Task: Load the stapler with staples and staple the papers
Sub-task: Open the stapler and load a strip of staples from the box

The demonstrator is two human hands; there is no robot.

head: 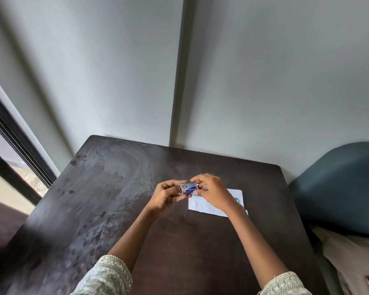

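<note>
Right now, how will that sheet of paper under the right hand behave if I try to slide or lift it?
The paper looks thin and lies flat on the dark table, so it is probably light and floppy when lifted. It may slide easily on the smooth top. A small object at its far edge might shift too.

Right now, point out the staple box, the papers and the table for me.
staple box (189, 189), head view, its blue printed face between both hands.
papers (202, 206), head view, bare white sheet below the right hand.
table (107, 188), head view, bare dark top.
</note>
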